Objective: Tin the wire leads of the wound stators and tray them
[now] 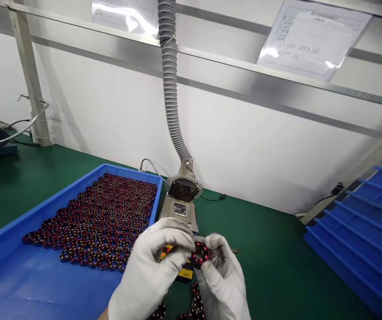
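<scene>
My left hand, in a white glove, is closed with thumb and fingertips pinched at the left edge of a small black ring coil with red windings. My right hand, gloved too, grips the same ring from the right between thumb and fingers. A thin reddish wire end seems to stick out towards the right fingers. Below the hands, more ring coils lie on the green table, partly hidden by the gloves. Behind the left fingers shows part of a yellow and black device with a lit display.
At left, a blue tray holds many ring coils in packed rows. Straight ahead stands a metal box under a round fan hood with a grey hose. Stacked blue trays lean at right on the green table.
</scene>
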Tool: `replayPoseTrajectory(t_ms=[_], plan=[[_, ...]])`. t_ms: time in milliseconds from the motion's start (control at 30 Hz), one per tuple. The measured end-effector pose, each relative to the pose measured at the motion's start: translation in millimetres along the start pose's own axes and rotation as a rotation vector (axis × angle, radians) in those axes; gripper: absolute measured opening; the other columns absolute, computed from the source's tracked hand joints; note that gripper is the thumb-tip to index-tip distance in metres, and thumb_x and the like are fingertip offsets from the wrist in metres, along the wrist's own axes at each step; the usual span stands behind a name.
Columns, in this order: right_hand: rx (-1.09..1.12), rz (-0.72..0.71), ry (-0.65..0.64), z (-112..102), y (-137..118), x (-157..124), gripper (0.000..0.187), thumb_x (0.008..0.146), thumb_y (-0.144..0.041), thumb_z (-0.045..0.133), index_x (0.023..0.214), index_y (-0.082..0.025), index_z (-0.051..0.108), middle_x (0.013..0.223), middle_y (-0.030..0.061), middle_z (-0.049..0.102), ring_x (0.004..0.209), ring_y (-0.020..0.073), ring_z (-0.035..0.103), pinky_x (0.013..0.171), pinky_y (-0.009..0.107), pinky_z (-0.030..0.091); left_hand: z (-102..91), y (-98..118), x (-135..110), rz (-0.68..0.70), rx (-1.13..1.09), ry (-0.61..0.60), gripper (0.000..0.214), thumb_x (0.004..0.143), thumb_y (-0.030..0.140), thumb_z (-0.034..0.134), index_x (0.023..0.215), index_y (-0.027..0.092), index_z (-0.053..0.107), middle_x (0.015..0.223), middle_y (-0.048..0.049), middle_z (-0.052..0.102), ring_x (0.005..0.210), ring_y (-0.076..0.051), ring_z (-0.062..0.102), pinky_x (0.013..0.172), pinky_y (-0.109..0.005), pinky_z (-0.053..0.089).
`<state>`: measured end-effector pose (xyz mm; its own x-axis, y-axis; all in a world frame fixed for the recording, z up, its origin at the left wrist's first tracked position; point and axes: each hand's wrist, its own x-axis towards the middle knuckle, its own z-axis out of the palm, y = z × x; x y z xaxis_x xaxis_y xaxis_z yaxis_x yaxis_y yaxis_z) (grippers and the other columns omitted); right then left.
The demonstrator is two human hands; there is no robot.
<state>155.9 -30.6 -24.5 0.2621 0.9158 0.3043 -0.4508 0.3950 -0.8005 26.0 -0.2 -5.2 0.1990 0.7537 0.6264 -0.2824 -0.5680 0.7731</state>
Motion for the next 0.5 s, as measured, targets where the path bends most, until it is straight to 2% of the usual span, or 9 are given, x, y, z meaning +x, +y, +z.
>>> replayPoseTrajectory(t_ms=[100, 167, 200, 233, 333, 400, 500], plan=[[-0.143, -0.136, 0.038, -1, 4, 1, 0.027, 0.064, -0.030, 0.083, 0.076, -0.021, 0.060, 0.080, 0.0026, 0.068, 0.073, 0.0162, 0.064, 0.065, 0.023, 0.050, -5.9, -2, -7, -0.038, -0.149, 0.106, 0.010, 0.083, 0.018, 0.062, 0.079, 0.027, 0.065, 0.092, 0.0034, 0.065, 0.099, -0.013, 0.060, 0.084, -0.018, 0.050], [-0.208, -0.215, 0.139, 0, 7, 0, 0.026, 0.065, -0.027, 0.082, 0.076, -0.021, 0.059, 0.084, 0.0035, 0.069, 0.076, 0.0163, 0.065, 0.066, 0.023, 0.050, -10.5, -3, -7, -0.082, -0.179, 0.200, 0.005, 0.083, 0.025, 0.064, 0.083, 0.029, 0.066, 0.099, 0.0044, 0.066, 0.102, -0.013, 0.060, 0.084, -0.017, 0.050], [-0.228, -0.260, 0.186, 2, 9, -2, 0.026, 0.065, -0.025, 0.082, 0.075, -0.021, 0.059, 0.086, 0.0039, 0.069, 0.079, 0.0165, 0.065, 0.067, 0.023, 0.051, -11.7, -4, -5, -0.124, -0.164, 0.203, 0.008, 0.082, 0.028, 0.066, 0.089, 0.030, 0.067, 0.104, 0.0040, 0.066, 0.104, -0.013, 0.059, 0.086, -0.017, 0.049], [-0.251, -0.316, 0.218, 4, 11, -4, 0.025, 0.064, -0.022, 0.082, 0.074, -0.021, 0.059, 0.089, 0.0038, 0.069, 0.082, 0.0168, 0.065, 0.068, 0.023, 0.051, -11.6, -4, -3, -0.179, -0.147, 0.167, 0.018, 0.080, 0.031, 0.068, 0.097, 0.030, 0.067, 0.110, 0.0025, 0.066, 0.107, -0.014, 0.058, 0.089, -0.018, 0.048], [-0.412, -0.551, 0.259, 9, 18, -10, 0.023, 0.065, -0.011, 0.079, 0.074, -0.025, 0.062, 0.095, 0.0018, 0.068, 0.090, 0.0171, 0.064, 0.072, 0.024, 0.052, -2.3, -5, 4, -0.382, -0.187, -0.060, 0.043, 0.073, 0.038, 0.073, 0.111, 0.022, 0.065, 0.116, -0.0066, 0.065, 0.110, -0.022, 0.058, 0.096, -0.029, 0.046], [-0.571, -0.698, 0.262, 11, 24, -14, 0.031, 0.065, -0.003, 0.075, 0.078, -0.029, 0.066, 0.097, -0.0005, 0.067, 0.093, 0.0182, 0.063, 0.079, 0.028, 0.051, 7.8, -8, 6, -0.447, -0.285, -0.072, 0.034, 0.072, 0.037, 0.073, 0.100, 0.018, 0.070, 0.104, -0.0086, 0.070, 0.099, -0.023, 0.064, 0.091, -0.031, 0.050], [-0.707, -0.830, 0.263, 14, 28, -15, 0.039, 0.066, 0.001, 0.073, 0.082, -0.035, 0.068, 0.095, -0.0021, 0.067, 0.094, 0.0207, 0.063, 0.085, 0.036, 0.050, 15.3, -15, 4, -0.415, -0.359, 0.109, 0.016, 0.073, 0.031, 0.073, 0.082, 0.018, 0.073, 0.086, -0.0046, 0.073, 0.081, -0.017, 0.067, 0.078, -0.023, 0.053]])
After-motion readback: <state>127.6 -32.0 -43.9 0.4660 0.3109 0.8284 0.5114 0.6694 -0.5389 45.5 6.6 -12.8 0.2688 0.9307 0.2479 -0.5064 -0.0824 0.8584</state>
